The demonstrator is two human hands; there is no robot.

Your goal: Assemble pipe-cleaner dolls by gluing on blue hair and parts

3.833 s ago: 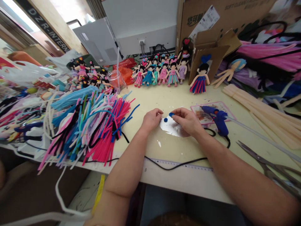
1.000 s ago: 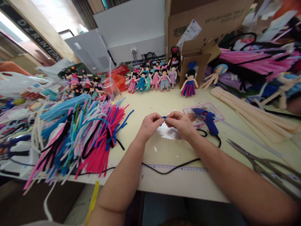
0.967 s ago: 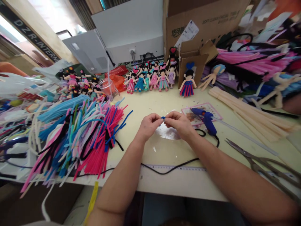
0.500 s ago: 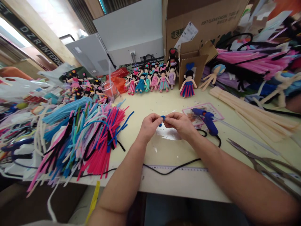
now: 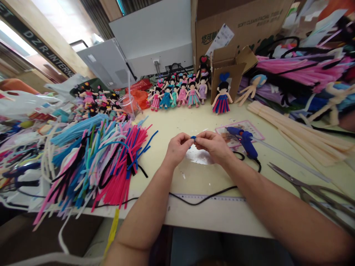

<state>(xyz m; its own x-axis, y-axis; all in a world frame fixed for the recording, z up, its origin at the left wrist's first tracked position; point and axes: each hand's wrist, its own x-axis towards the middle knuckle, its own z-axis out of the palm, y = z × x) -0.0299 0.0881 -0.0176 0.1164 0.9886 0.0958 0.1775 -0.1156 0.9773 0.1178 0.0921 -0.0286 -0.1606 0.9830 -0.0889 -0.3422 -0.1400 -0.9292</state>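
A small blue fuzzy piece [image 5: 193, 137] is pinched between my two hands above the middle of the table; most of it is hidden by fingers. My left hand [image 5: 178, 147] holds it from the left with thumb and forefinger. From the right, my right hand [image 5: 212, 145] grips it the same way, fingertips almost touching the left ones. A blue glue gun [image 5: 245, 142] lies just right of my right hand, on a pink-edged card [image 5: 256, 129]. Behind stands a doll with a blue and pink striped skirt [image 5: 221, 102].
Colourful fuzzy stems [image 5: 119, 170] cover the left side. Large scissors [image 5: 302, 184] and beige stems [image 5: 299, 133] lie at the right. Small dolls [image 5: 181, 94] stand at the back near a cardboard box [image 5: 244, 29]. A black cable [image 5: 205, 199] crosses the front by a ruler.
The blue piece has turned between my fingertips, and less of it shows below them. Both hands have stayed in nearly the same place.
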